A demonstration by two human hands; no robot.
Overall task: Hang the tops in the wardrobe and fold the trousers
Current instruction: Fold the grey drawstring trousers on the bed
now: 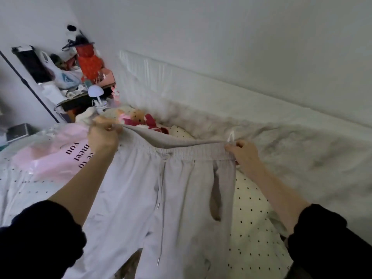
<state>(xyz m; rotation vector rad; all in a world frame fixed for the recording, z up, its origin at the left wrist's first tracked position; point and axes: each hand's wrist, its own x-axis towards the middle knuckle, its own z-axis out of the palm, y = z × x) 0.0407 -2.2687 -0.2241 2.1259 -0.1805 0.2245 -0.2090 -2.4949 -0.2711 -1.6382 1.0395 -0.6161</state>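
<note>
Light grey trousers (141, 198) with an elastic waistband and long drawstrings hang in front of me above the bed. My left hand (103, 134) grips the waistband's left end. At the right end, my right hand (244, 153) pinches the waistband beside a small white loop. The waist is stretched wide between the two hands and the legs drop toward the bottom of the view. A side pocket gapes open on the right leg.
A bed with a cream dotted cover (253, 228) and a grey fluffy blanket (291, 150) lies below. A pink plastic bag (54, 156) with dark lettering sits at left. Stuffed toys (138, 118) lie near the headboard. A cluttered bedside shelf (80, 81) with a small white lamp (96, 92) stands behind.
</note>
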